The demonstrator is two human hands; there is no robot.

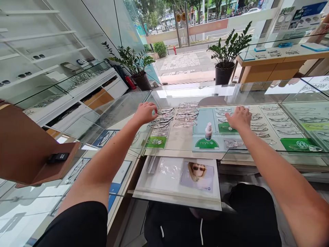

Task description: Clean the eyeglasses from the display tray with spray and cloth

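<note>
My left hand (146,113) is closed over the glass counter, by the left end of the rows of eyeglasses (164,117). A small teal and reddish bit shows at its fingertips; I cannot make out what it is. My right hand (240,118) is on or just above the glass, thumb apart from the fingers, holding nothing visible. Beneath it lie more eyeglasses (223,115) and a green card (227,128). Between my hands a small white bottle (208,132) stands upright on the counter, over a green semicircular label (207,143).
Below the counter a drawer (144,187) is pulled out, with clear plastic bags (168,169) and a printed picture card (197,176) inside. At the left stands a brown box-like object (28,147). Potted plants (224,70) stand beyond the counter, near the glass door.
</note>
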